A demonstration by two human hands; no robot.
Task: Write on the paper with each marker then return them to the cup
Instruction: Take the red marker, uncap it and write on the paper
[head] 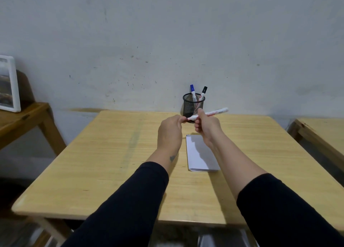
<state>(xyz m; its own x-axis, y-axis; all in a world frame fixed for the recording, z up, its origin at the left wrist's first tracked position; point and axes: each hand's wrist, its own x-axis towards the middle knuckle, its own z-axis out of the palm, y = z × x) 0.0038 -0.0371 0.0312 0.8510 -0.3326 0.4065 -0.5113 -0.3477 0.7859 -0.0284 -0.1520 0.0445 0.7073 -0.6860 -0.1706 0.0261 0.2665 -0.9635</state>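
A white marker with red print [216,112] is held level above the table, in front of the cup. My right hand [205,125] grips its barrel. My left hand [170,129] pinches the marker's left end, where a red cap shows between the fingers. Behind the hands stands a black mesh cup [192,105] against the wall, holding a blue-capped marker [192,90] and a black-capped marker [203,91]. A white sheet of paper [201,153] lies on the wooden table [111,163] below my right forearm.
A second wooden table [322,133] stands to the right across a narrow gap. At the left, a lower wooden stand [22,120] carries a white picture frame [8,85]. The grey wall runs right behind the cup.
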